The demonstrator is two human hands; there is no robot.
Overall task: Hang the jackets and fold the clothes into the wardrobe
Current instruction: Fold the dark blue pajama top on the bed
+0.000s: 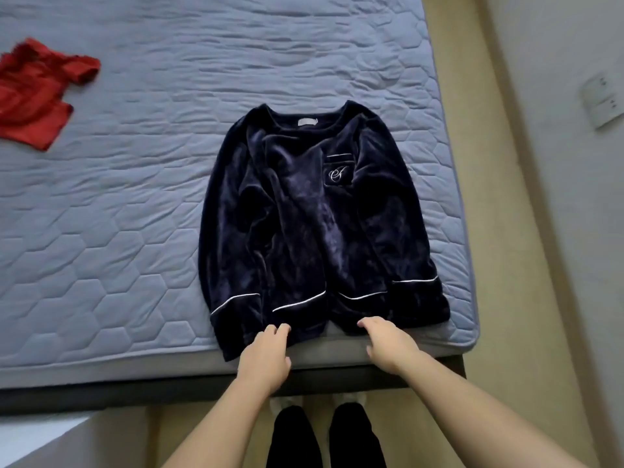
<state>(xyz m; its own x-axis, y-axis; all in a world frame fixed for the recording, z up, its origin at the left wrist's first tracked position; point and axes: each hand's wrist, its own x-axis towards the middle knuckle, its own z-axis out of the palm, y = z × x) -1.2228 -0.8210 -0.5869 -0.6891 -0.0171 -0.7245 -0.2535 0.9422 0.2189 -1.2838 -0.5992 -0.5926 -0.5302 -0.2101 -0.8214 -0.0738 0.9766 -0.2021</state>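
Presently: navy velvet top (pixel 314 214) lies flat, front up, centre of frame, on the quilted blue-grey mattress (pixel 135 197), its hem at the near edge. Left hand (pixel 265 356), lower centre: fingers nearly straight and loose, tips resting on the hem. Right hand (pixel 388 342), just to its right: fingers bent down at the hem, tips hidden, so I cannot tell whether it holds cloth. Red garment (pixel 33 99) lies crumpled upper left, well apart.
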